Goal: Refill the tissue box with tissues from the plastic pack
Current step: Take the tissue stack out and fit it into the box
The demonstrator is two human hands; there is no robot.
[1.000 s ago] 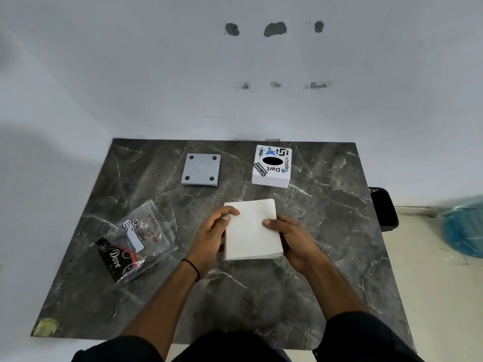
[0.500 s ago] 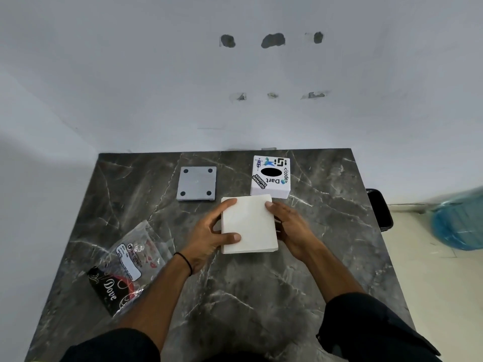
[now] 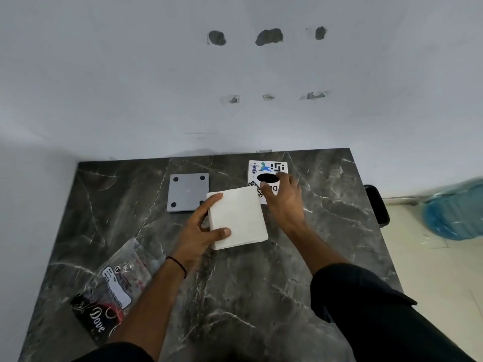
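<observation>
The left hand (image 3: 198,231) pinches the stack of tissues (image 3: 237,218) at its left edge, thumb on top. The right hand (image 3: 283,197) rests spread on the tissue box (image 3: 268,169) behind it. The stack is light, soft and floppy, so hold both sides. The gray plate (image 3: 188,192) sits close; the table (image 3: 235,296) nearer the person has lots of room.

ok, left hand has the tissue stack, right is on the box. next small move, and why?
Probably close the right hand on the tissue box and tip it over. The grey base plate lies apart on the table, so the box is likely open underneath, and the tissue stack in the left hand looks too wide for the oval slot.
</observation>
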